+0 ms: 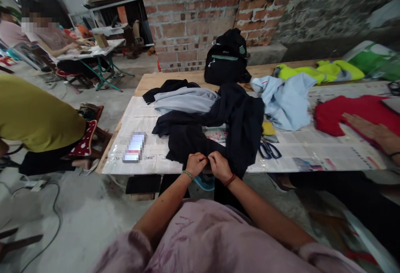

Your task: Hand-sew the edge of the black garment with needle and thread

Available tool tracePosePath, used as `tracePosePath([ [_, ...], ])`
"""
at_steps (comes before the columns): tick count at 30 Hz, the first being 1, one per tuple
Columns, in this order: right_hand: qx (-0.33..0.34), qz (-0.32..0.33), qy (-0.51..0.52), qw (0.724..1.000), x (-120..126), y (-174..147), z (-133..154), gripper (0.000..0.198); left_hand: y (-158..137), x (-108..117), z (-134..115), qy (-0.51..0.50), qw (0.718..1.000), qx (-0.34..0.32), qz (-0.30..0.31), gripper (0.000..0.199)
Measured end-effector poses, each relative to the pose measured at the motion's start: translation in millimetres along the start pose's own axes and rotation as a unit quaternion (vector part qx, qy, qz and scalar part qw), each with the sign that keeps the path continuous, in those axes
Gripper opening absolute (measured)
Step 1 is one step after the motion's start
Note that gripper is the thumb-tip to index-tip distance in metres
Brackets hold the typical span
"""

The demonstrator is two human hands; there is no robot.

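At the front edge of the table, my left hand [196,164] and my right hand [219,166] are close together, fingers pinched. Both grip the near edge of a dark garment [190,142]; anything small between the fingertips is hidden. The garment lies crumpled, with a long dark part [245,119] running down beside my right hand. Behind it lies a folded light grey cloth [187,99]. Scissors with dark blue handles [269,150] rest to the right, near a small yellow piece [268,128]. A phone [135,146] with a lit screen lies to the left.
Newspaper under clear plastic covers the wooden table [117,152]. A black backpack [223,63] stands at the back. Rightward lie a light blue garment [287,102], a neon yellow garment [318,72] and a red garment [334,115] under another person's hand [364,128]. Someone in mustard yellow [37,117] sits left.
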State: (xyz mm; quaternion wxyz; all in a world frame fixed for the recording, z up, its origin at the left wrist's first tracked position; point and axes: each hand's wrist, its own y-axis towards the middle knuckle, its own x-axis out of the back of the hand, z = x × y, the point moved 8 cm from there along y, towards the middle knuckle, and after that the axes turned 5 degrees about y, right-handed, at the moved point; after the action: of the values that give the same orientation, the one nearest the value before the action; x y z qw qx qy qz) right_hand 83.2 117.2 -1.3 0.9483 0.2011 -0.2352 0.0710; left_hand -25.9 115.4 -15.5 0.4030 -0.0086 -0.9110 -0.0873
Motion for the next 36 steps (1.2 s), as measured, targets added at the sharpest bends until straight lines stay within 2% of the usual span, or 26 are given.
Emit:
tracePosePath([
  [2, 0.085, 0.04, -0.052, 0.994, -3, -1, 17, 0.017, 2, 0, 2, -0.014, 1.0, 0.007, 0.003, 0.014],
  [4, 0.101, 0.054, -0.059, 0.992, -2, 0, 21, 0.017, 2, 0, 3, -0.025, 1.0, 0.008, 0.003, 0.013],
  [6, 0.045, 0.028, -0.015, 0.998, 3, 4, 12, 0.014, 1, 0, 2, -0.028, 1.0, 0.004, 0.002, 0.013],
  [8, -0.066, -0.008, 0.074, 0.995, 7, 5, -7, 0.012, 0, 1, 0, -0.024, 1.0, -0.003, 0.001, 0.012],
  [10, -0.166, -0.031, 0.176, 0.97, 5, 4, -24, 0.012, -2, 3, -2, -0.023, 1.0, -0.014, -0.002, 0.009],
  [12, -0.211, -0.037, 0.243, 0.946, 4, 2, -31, 0.014, -2, 6, -4, -0.035, 0.999, -0.026, -0.005, 0.01],
  [14, -0.211, -0.034, 0.261, 0.941, 6, 1, -30, 0.017, -2, 8, -5, -0.054, 0.998, -0.037, 0.002, 0.015],
  [17, -0.176, -0.03, 0.223, 0.958, 16, -5, -22, 0.019, -1, 8, -5, -0.068, 0.997, -0.043, 0.022, 0.022],
  [21, -0.135, -0.047, 0.154, 0.978, 29, -23, -14, 0.02, -2, 6, -5, -0.049, 0.997, -0.053, 0.026, 0.017],
  [24, -0.129, -0.036, 0.122, 0.983, 30, -38, -13, 0.017, -5, 3, -6, -0.029, 0.997, -0.069, 0.034, 0.016],
  [30, -0.189, -0.038, 0.13, 0.972, 25, -59, -25, 0.014, -9, 3, -15, 0.02, 0.993, -0.103, 0.054, 0.014],
  [36, -0.267, -0.007, 0.153, 0.951, 10, -55, -36, 0.005, -8, -1, -14, 0.056, 0.991, -0.111, 0.053, 0.012],
])
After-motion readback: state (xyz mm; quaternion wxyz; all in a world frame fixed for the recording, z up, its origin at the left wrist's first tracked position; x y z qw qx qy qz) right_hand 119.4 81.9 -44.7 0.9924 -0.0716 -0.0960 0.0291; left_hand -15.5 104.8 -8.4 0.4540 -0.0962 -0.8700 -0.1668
